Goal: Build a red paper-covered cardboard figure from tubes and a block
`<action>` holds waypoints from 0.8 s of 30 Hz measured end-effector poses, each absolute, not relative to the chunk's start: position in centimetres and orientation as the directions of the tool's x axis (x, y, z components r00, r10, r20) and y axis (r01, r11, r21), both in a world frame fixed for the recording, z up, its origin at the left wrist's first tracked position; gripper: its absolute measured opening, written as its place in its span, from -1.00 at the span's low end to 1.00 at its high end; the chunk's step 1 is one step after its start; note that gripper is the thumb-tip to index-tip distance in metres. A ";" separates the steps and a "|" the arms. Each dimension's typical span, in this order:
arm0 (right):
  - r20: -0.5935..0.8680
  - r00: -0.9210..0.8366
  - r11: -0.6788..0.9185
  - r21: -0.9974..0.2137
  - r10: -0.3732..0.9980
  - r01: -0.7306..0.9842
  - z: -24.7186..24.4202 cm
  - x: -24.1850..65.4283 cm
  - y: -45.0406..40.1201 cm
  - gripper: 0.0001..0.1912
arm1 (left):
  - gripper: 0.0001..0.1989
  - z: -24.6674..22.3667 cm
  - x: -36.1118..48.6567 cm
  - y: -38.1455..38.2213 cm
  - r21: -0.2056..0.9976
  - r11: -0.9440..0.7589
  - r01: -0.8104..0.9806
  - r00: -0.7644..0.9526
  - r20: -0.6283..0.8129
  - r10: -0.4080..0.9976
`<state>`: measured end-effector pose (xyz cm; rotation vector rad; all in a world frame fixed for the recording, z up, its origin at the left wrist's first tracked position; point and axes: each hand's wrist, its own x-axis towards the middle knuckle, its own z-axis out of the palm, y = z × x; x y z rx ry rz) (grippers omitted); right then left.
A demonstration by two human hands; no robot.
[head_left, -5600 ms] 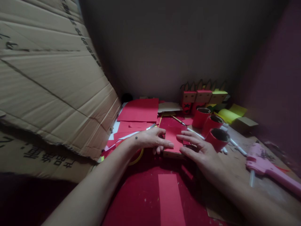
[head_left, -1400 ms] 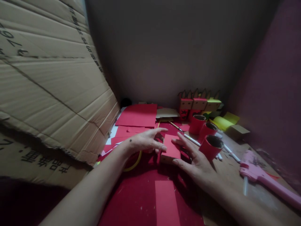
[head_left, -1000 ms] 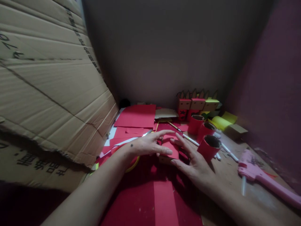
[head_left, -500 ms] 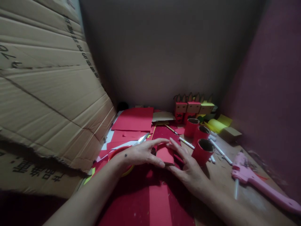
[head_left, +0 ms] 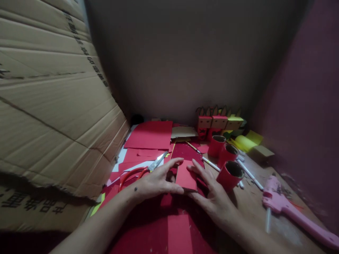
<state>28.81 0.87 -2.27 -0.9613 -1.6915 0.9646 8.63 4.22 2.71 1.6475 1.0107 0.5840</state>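
A small box covered in red paper [head_left: 186, 177] is held between both hands above a dark red surface [head_left: 148, 225]. My left hand [head_left: 161, 180] grips its left side, thumb at the near edge and fingers at the far corner. On the right side, my right hand [head_left: 210, 187] has its fingers on the top and its thumb low at the near edge. A red paper strip [head_left: 180, 233] lies just below the hands. Red-handled scissors [head_left: 156, 163] rest beside my left wrist.
Three red tubes [head_left: 230, 173] stand right of my hands. A pink glue gun [head_left: 280, 203] lies farther right. Box-headed figures [head_left: 218, 121] stand at the back. Large cardboard [head_left: 58, 98] rises on the left, near red paper sheets [head_left: 150, 134].
The red box's top now faces the camera more fully, and my fingers have shifted along its edges. The scissors' red handles show more. The view has shifted slightly.
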 end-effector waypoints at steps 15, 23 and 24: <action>0.332 -0.253 0.398 -0.874 0.909 0.279 -2.4 29.0 0.6 -0.30 | -0.61 1.8 9.4 5.1 0.969 0.232 0.082 0.383 -0.245 0.891; 0.244 -0.164 0.289 -0.883 0.956 0.370 -2.2 28.5 0.8 -0.10 | -0.76 1.1 11.0 5.0 0.954 0.266 -0.139 0.329 -0.209 0.921; 0.264 -0.163 0.307 -0.872 0.951 0.381 -2.1 28.5 0.8 -0.13 | -0.79 1.1 10.8 5.0 0.953 0.259 -0.160 0.306 -0.202 0.930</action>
